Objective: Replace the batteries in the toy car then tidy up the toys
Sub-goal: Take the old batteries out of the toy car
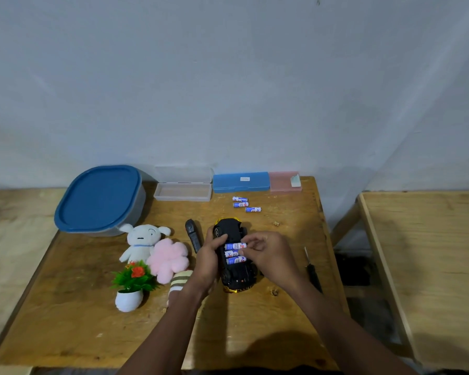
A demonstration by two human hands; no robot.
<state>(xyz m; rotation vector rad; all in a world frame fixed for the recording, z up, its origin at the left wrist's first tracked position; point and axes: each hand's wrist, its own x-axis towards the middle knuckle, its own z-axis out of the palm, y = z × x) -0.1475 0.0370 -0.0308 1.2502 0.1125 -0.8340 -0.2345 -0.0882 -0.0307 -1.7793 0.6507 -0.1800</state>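
The toy car (233, 234) lies upside down on the wooden table (79, 315), its black underside up and yellow body showing at both ends. Three blue-and-white batteries (234, 253) sit side by side in its uncovered battery bay. My left hand (207, 259) grips the car's left side. My right hand (268, 255) has its fingertips pinched on the right end of the top battery. Three loose batteries (245, 204) lie on the table beyond the car. A black battery cover (193, 235) rests left of the car. A black screwdriver (312, 272) lies to the right.
A grey bin with a blue lid (99, 198) stands at the back left. An open clear case (183, 190), a blue case (241, 182) and a pink case (284, 181) line the back edge. A white plush dog (141, 240), pink plush flower (168, 258), potted plastic plant (132, 285) and striped toy (179, 281) sit on the left.
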